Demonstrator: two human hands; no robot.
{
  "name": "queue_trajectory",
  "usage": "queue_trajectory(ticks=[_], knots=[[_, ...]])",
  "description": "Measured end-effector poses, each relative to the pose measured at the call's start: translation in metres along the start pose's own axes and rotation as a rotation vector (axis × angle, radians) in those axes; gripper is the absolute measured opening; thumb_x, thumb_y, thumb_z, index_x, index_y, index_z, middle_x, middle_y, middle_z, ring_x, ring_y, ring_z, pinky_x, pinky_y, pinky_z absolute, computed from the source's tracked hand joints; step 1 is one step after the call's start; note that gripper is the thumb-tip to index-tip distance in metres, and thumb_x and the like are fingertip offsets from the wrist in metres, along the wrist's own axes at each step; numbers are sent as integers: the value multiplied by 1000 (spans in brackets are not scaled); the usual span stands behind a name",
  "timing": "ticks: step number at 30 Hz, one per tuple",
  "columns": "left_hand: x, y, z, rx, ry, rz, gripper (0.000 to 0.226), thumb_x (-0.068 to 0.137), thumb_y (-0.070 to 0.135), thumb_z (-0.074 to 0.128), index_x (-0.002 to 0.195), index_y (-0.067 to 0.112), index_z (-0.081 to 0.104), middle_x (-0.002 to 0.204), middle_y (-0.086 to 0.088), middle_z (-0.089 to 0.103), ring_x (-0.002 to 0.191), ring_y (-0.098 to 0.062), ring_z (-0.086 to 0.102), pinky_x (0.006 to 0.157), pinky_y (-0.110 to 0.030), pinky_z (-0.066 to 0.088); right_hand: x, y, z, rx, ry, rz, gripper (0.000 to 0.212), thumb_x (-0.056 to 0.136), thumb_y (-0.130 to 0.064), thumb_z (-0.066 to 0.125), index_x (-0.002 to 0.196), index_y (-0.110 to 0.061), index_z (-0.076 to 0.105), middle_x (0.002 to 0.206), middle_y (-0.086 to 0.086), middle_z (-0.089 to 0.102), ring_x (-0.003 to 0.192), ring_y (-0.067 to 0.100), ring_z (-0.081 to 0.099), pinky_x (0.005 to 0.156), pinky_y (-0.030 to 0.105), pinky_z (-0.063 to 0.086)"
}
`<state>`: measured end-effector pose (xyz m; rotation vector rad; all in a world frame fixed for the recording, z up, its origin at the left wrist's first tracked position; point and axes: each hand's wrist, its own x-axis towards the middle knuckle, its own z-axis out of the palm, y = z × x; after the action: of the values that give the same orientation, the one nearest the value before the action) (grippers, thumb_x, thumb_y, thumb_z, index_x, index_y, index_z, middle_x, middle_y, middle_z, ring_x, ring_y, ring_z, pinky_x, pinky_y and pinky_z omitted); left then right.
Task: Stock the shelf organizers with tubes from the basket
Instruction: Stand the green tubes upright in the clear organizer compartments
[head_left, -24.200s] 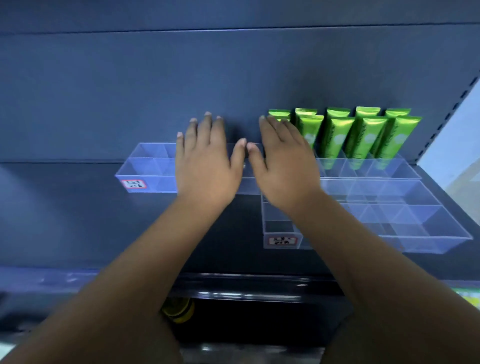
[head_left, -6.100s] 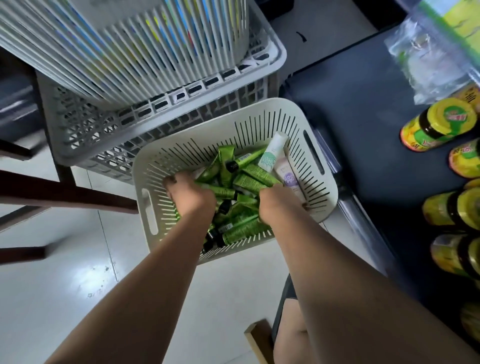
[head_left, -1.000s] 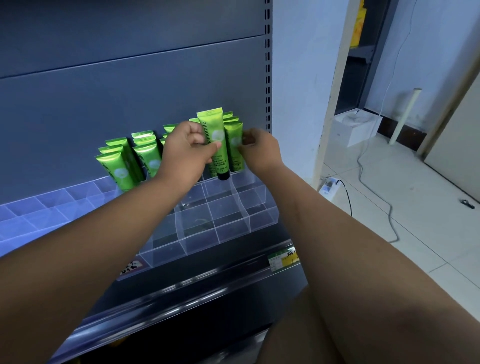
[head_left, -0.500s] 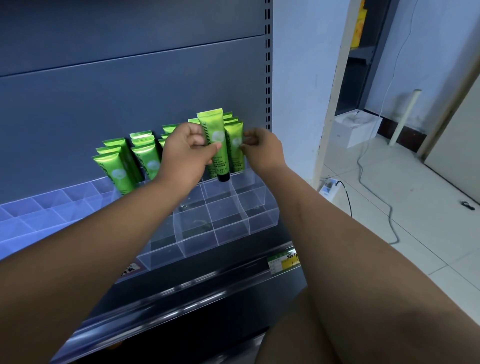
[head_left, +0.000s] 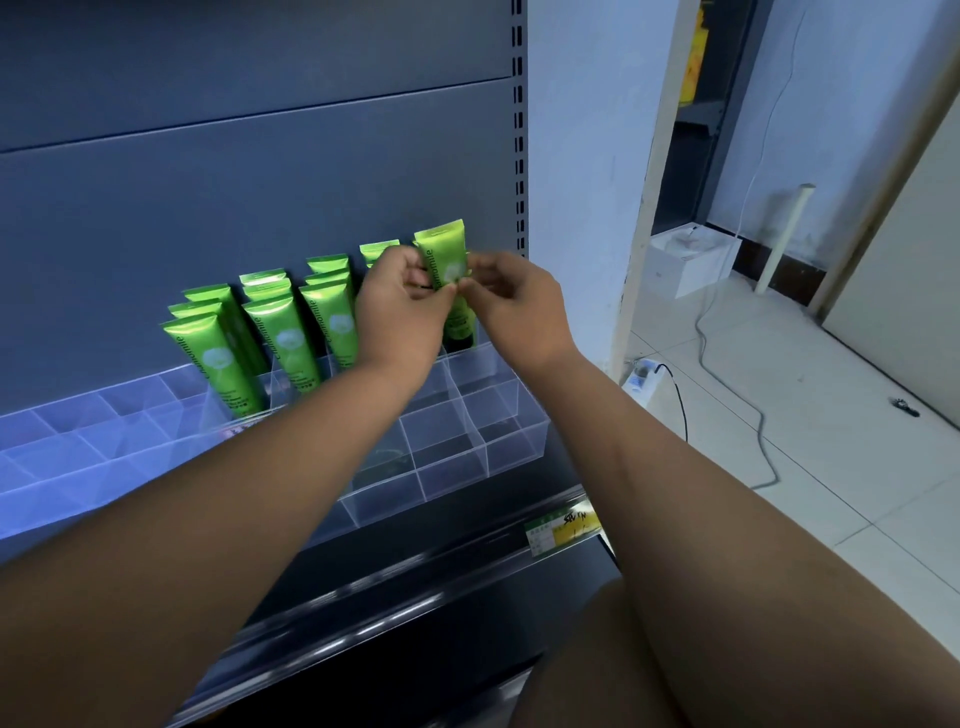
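Both hands meet on one green tube (head_left: 442, 254), held upright over the right end of the clear shelf organizer (head_left: 511, 415). My left hand (head_left: 400, 306) pinches the tube's left side, and my right hand (head_left: 511, 306) pinches its right side. The tube's black cap points down, just above the back compartments. Several more green tubes (head_left: 280, 332) stand in the organizer's back rows to the left. A second clear organizer (head_left: 67, 441) lies further left with open compartments. The basket is out of view.
The dark shelf back panel (head_left: 260, 182) rises behind the tubes. A price label (head_left: 561, 530) sits on the shelf's front rail. To the right are a white tiled floor, a white box (head_left: 691, 257), a cable and a power strip (head_left: 641, 376).
My right hand has come over from the tubes beside it and now pinches the held tube together with my left hand. The tube has shifted slightly right.
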<state>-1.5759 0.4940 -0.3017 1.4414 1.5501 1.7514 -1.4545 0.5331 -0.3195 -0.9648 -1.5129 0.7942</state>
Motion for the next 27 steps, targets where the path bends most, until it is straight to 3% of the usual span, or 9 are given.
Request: queue_trajectory(ticks=[6, 11, 16, 21, 24, 27], knots=[[-3, -17, 9, 41, -48, -49, 25, 85, 7, 78, 94, 24, 62, 90, 2, 62, 95, -29, 67, 86, -53, 59, -1, 15, -9, -35, -6, 43, 17, 87, -16, 66, 99, -19, 78, 87, -2, 77, 85, 18, 73, 83, 47, 60], [-3, -30, 4, 87, -57, -70, 27, 86, 6, 77, 102, 21, 62, 90, 4, 63, 90, -23, 66, 86, -51, 59, 0, 25, -6, -98, -35, 101, 16, 89, -15, 70, 103, -13, 76, 88, 1, 76, 85, 17, 73, 86, 43, 60], [-3, -33, 4, 115, -68, -63, 25, 87, 7, 78, 99, 20, 61, 92, 0, 66, 93, -25, 68, 86, -50, 59, 1, 28, -5, -175, -13, 88, 17, 91, -18, 71, 106, -14, 76, 90, -4, 74, 82, 6, 67, 75, 19, 51], [-1, -34, 3, 141, -72, -59, 24, 87, 8, 77, 98, 21, 62, 91, 1, 66, 90, -24, 68, 86, -48, 60, 0, 28, -4, -153, -6, 103, 15, 90, -19, 71, 103, -15, 75, 89, -4, 74, 85, 10, 70, 80, 26, 57], [0, -36, 2, 156, -59, -62, 20, 86, 7, 77, 97, 19, 65, 90, 1, 69, 88, -24, 70, 86, -47, 60, -2, 27, -3, -171, 4, 93, 12, 91, -18, 71, 102, -17, 74, 85, -8, 70, 80, 6, 66, 71, 15, 50], [1, -38, 1, 162, -42, -69, 18, 85, 7, 77, 93, 20, 68, 90, -1, 72, 87, -24, 72, 84, -47, 61, -2, 26, -3, -174, 5, 91, 12, 91, -16, 70, 103, -16, 73, 84, -8, 69, 83, 9, 67, 71, 15, 49]])
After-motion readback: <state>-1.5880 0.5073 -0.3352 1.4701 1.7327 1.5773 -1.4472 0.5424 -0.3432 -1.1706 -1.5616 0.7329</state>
